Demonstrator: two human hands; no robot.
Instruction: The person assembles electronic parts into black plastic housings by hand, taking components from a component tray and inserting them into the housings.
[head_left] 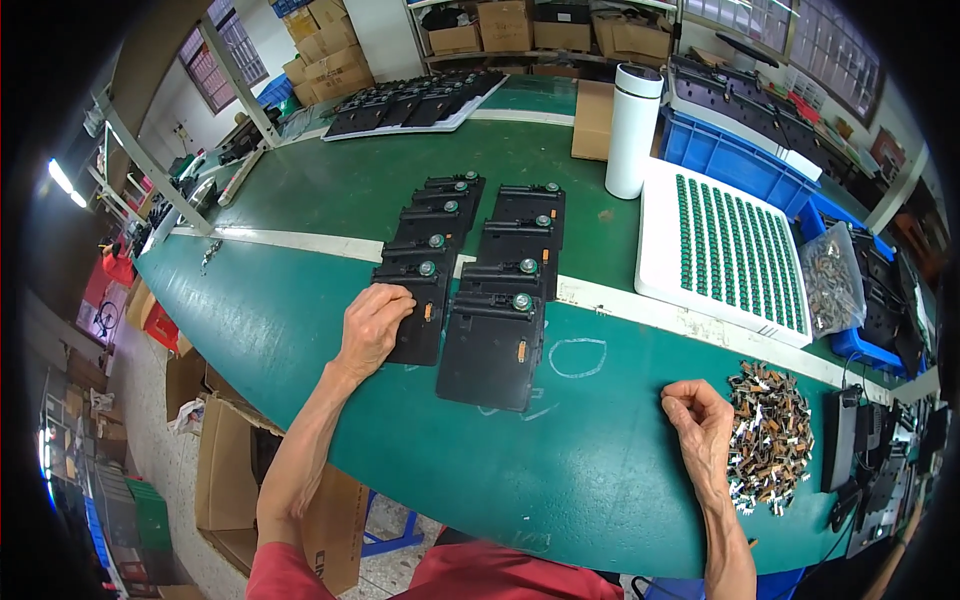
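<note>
Two overlapping rows of flat black plastic panels lie on the green table, each with a round silvery piece at its top corner and a small orange-brown part lower down. My left hand (pixel 374 325) has its fingers curled together over the left edge of the nearest panel in the left row (pixel 412 335). Whatever its fingertips may hold is hidden. The nearest panel of the right row (pixel 487 350) lies untouched beside it. My right hand (pixel 701 420) is closed in a pinch just left of a pile of small brown, white and metal parts (pixel 770 440); anything between its fingers is too small to make out.
A white tray (pixel 655 215) with rows of small green pieces stands at right, beside a white bottle (pixel 632 130) and a bag of small metal parts (pixel 832 280). Blue crates (pixel 735 160) sit behind. More black panels (pixel 410 105) lie at the far side. Chalk marks are on the table.
</note>
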